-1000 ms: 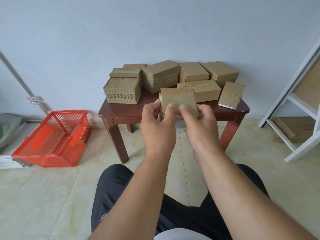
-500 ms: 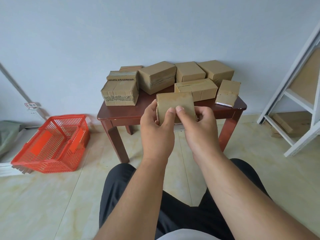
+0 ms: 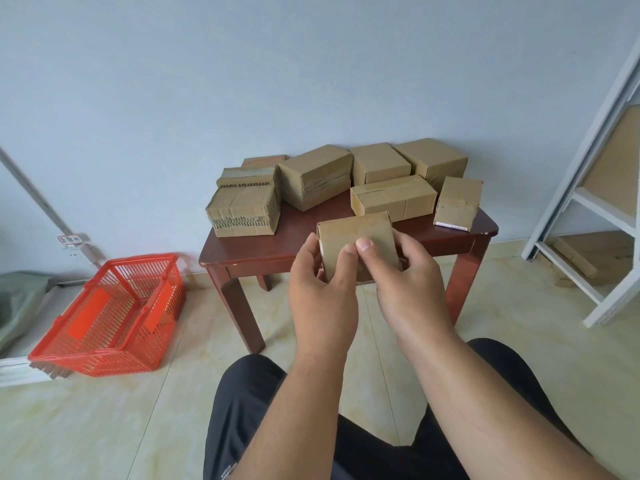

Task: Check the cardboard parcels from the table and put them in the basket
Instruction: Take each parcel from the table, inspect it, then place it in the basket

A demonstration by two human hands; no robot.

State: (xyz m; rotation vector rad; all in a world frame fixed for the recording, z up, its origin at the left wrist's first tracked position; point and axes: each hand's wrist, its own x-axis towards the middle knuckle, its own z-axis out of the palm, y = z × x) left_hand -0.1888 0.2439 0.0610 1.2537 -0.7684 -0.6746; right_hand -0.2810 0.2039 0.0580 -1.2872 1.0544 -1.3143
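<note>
- Parcel (image 3: 353,233) sits in both hands before me, above the table's (image 3: 263,249) near edge; a second ago its face tilted differently, so I'm turning it to check it.
- Left hand (image 3: 320,292) and right hand (image 3: 405,285) each clasp a side, thumbs on the near face.
- Basket (image 3: 114,313) waits on the floor, left, holding no parcels I can see.
- Seven or so parcels remain on the table.
</note>
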